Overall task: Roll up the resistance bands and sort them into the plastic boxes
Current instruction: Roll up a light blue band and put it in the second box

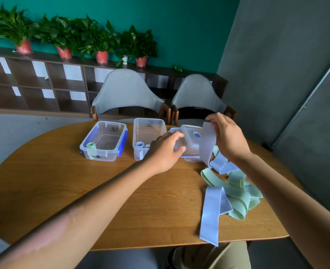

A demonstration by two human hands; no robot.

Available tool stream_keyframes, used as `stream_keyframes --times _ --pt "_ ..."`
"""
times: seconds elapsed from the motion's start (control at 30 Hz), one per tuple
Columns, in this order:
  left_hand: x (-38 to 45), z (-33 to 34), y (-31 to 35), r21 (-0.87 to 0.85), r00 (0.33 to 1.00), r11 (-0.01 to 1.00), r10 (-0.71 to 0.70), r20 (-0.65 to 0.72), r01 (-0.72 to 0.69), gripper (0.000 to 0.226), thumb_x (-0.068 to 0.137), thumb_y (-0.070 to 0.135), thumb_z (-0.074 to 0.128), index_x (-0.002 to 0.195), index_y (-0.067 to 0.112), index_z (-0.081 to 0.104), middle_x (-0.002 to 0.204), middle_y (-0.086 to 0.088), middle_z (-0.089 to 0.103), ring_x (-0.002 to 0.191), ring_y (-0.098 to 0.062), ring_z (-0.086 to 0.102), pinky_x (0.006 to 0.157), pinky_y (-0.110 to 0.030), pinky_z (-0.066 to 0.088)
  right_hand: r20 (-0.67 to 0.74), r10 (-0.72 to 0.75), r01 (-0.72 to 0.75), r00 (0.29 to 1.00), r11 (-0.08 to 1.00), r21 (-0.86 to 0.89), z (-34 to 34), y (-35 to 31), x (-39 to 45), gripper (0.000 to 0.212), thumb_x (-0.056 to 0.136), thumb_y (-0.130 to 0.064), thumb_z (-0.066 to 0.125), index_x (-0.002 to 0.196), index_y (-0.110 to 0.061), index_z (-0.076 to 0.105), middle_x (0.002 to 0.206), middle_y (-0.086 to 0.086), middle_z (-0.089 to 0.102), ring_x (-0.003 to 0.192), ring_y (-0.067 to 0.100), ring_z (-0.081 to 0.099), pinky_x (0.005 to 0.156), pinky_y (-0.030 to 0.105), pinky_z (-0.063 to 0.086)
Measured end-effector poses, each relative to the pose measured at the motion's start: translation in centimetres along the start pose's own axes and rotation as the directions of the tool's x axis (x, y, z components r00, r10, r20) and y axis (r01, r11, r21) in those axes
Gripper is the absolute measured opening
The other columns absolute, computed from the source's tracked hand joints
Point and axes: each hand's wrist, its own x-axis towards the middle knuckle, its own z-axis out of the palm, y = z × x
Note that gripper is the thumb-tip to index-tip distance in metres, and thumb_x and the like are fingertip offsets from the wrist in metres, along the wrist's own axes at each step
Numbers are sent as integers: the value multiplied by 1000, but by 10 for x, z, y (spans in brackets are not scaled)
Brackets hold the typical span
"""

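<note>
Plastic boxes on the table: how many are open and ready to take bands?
2. The left box, with blue clips, holds a green roll. The middle box holds bluish rolls, partly hidden by the left hand. Lids lie to their right.

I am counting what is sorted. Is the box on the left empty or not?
Not empty. The left box has no lid on and holds one rolled green band in its near left corner; the rest of its floor shows bare.

Table [82, 191]: three boxes in a row along the far side. Left box [104, 141] has one roll [91, 146] in its near-left corner. Middle box [147, 133] holds rolls [140, 145] at its near end. Lids [190, 136] stacked at right. Loose bands [236, 193] piled near the right edge, one strip [210, 212] overhanging the near edge. Two chairs [127, 92] behind the table, shelf [43, 84] with plants [73, 33] behind those.
</note>
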Motion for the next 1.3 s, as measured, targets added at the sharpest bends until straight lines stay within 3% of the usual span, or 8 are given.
stream_keyframes --times 0.2,0.37,0.43,0.53,0.7,0.93,1.07,1.3 --pt "6 -10 17 -194 996 980 -49 -73 34 44 100 39 56 141 26 47 132 8 58 113 -13 57 89 -39 55 -33 -107 111 994 978 178 -8 -36 5 26 104 -6 45 125 -15 58 113 2 66 102 14 61 86 29 53" --pt "5 -18 7 -244 991 969 -62 -119 31 30 87 48 52 93 21 63 86 0 70 82 -24 67 74 -52 56 24 -15 2 1000 885 465 2 -66 3 25 100 -6 57 121 -19 60 99 -14 65 90 -1 61 78 14 46" --pt "2 -23 0 -308 988 951 -81 -134 36 33 87 45 51 90 15 63 83 -9 70 80 -31 67 70 -55 56 58 59 -82 997 786 613 11 -77 -1 28 99 -13 62 125 -18 56 102 -10 66 91 2 64 77 17 49" --pt "-5 -34 -7 -447 978 894 -132 -163 46 17 97 20 55 98 10 69 84 -12 73 67 -21 63 59 -38 52 315 145 -346 938 448 824 31 -91 -10 37 99 -24 62 133 -14 49 118 7 69 104 17 70 84 35 58" --pt "-18 -58 -24 -523 970 850 -177 -165 66 19 99 5 55 111 1 69 98 -8 76 67 -6 67 60 -20 47 608 -62 -576 791 259 776 75 -106 -44 42 101 -39 54 128 -7 62 120 18 70 115 33 66 106 51 48" --pt "-30 -80 -71 -393 934 907 -262 -242 152 16 101 20 57 105 9 69 103 1 76 90 -10 71 63 -18 54 645 -58 -627 762 183 757 116 -134 -80 30 97 -12 63 125 -1 64 119 16 71 106 29 67 99 47 49" --pt "-33 -81 -94 -327 905 918 -320 -279 224 24 101 20 56 78 17 57 70 5 62 65 -8 60 57 -20 40 695 -53 -687 718 110 718 125 -144 -94 31 97 -9 63 126 -3 60 109 11 71 96 24 69 84 36 56" --pt "-34 -61 -135 -248 854 886 -451 -260 392 30 101 22 55 73 15 49 67 -4 53 67 -22 56 60 -29 41 738 0 -729 675 148 668 142 -153 -114 32 92 -6 69 123 -12 61 114 13 73 104 29 71 89 39 58"
